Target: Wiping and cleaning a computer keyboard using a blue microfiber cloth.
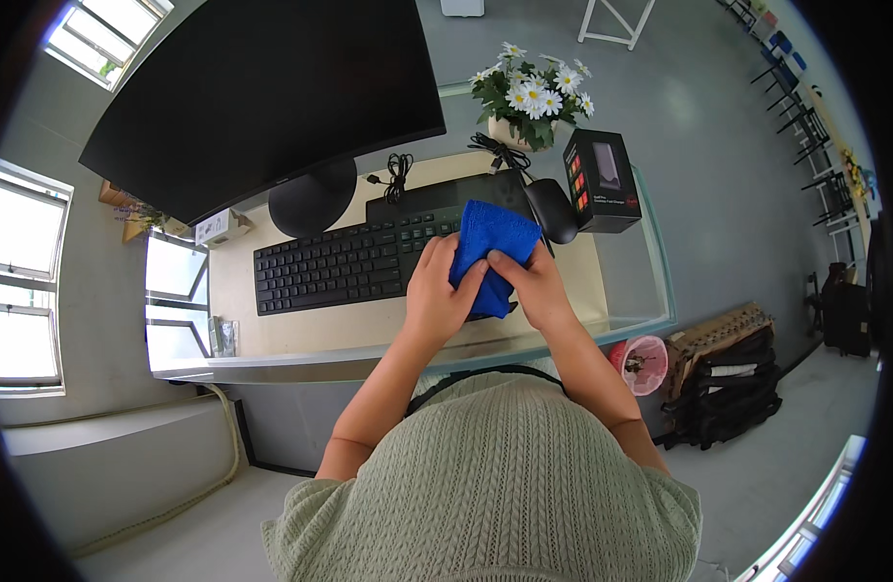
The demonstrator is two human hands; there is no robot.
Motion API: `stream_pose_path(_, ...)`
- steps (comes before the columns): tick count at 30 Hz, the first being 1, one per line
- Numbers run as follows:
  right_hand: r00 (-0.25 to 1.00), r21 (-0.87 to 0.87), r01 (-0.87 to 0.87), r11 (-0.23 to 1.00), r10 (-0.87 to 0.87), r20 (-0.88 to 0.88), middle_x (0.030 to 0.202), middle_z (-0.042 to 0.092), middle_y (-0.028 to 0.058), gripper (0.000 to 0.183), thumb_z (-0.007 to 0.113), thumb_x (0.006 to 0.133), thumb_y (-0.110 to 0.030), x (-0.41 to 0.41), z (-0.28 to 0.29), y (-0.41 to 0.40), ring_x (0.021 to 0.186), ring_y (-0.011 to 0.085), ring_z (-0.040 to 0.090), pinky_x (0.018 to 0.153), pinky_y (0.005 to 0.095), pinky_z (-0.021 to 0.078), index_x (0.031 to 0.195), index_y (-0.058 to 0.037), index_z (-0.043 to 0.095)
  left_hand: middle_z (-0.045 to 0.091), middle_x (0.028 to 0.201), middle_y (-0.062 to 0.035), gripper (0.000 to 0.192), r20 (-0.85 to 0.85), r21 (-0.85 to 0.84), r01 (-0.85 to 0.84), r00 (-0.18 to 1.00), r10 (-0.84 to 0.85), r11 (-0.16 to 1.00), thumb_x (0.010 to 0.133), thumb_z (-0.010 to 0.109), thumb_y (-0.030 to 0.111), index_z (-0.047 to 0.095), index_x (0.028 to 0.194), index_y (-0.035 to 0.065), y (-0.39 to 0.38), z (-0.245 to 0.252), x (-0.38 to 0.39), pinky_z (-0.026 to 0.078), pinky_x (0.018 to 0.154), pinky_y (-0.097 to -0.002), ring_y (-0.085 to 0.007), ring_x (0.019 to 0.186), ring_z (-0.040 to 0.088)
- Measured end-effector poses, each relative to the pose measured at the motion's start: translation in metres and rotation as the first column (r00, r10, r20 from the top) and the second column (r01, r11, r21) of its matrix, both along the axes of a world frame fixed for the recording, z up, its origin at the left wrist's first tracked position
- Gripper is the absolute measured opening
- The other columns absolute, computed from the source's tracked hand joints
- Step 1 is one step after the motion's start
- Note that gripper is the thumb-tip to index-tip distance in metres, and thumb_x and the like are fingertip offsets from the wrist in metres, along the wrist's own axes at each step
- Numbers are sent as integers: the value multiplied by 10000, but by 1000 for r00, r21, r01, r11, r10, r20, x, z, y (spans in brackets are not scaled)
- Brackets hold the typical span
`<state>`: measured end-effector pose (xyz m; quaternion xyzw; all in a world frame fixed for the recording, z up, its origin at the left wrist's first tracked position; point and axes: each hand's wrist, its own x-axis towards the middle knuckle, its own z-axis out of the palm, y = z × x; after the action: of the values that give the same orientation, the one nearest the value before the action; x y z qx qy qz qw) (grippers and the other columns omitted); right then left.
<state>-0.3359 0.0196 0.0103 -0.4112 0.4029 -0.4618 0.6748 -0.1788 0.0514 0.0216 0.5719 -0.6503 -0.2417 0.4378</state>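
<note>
Both of my hands grip a blue cloth [496,236], folded into a thick pad, in front of my chest. My left hand [441,291] holds its left side, and my right hand [537,285] holds its right side, the two thumbs nearly meeting on the near face. Behind the cloth, the right part of a black keyboard [330,263] is hidden. A black computer mouse [553,211] lies just beyond my right hand. Past the keyboard lies a dark flat panel [446,193], partly covered by the cloth; I cannot tell what it is.
A large monitor [272,94] stands at the back left of the glass-topped desk [635,291]. Coiled black cables [398,177], a potted daisy plant [531,94] and a black charger box [601,182] line the back right. A pink-lined bin [639,364] and a black bag [734,396] are on the floor.
</note>
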Motion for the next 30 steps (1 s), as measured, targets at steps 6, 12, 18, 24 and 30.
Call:
stream_pose_path(6,989,-52,140,989,-138,46,1054,663,59,312,647,899,-63,8,-1,-6,933,115,613,841,278,505,1195,12,582,587,995,-167,431,64,-121,-25,997,33,992,830,703,116,562,1220,-4,-2,10,-13,507,735,-401,-364,864,603)
stream_pose_path(12,990,-185,141,973,-144,-4,1064,660,60,302,625,939,-99,13,6,-9,977,107,599,861,264,485,1211,24,580,582,948,-157,473,-40,-112,-68,997,64,991,806,662,16,564,1268,-1,-10,15,-13,501,749,-399,-335,850,592)
stream_pose_path(18,989,-129,131,983,-138,-45,1043,625,14,330,555,995,-105,13,15,-11,888,69,573,768,221,481,1314,-22,548,580,979,-124,555,211,-340,-24,972,101,940,750,630,-44,598,1294,60,-8,0,-17,501,783,-397,-306,881,594)
stream_pose_path(24,963,-405,135,904,-215,-159,1135,609,44,354,495,1001,-90,13,14,-15,1003,92,576,852,232,478,1347,-18,526,563,1149,-162,565,183,-349,18,982,49,937,725,640,-23,581,1287,-13,-6,-3,-20,474,895,-432,-351,1025,568)
stream_pose_path(30,985,-80,-130,988,138,104,1163,630,94,369,532,949,-95,1,16,-9,1023,149,602,911,313,488,1290,47,543,544,1278,-183,626,287,-366,63,957,48,929,694,714,82,559,1286,-47,-6,24,-20,453,958,-444,-391,1107,541)
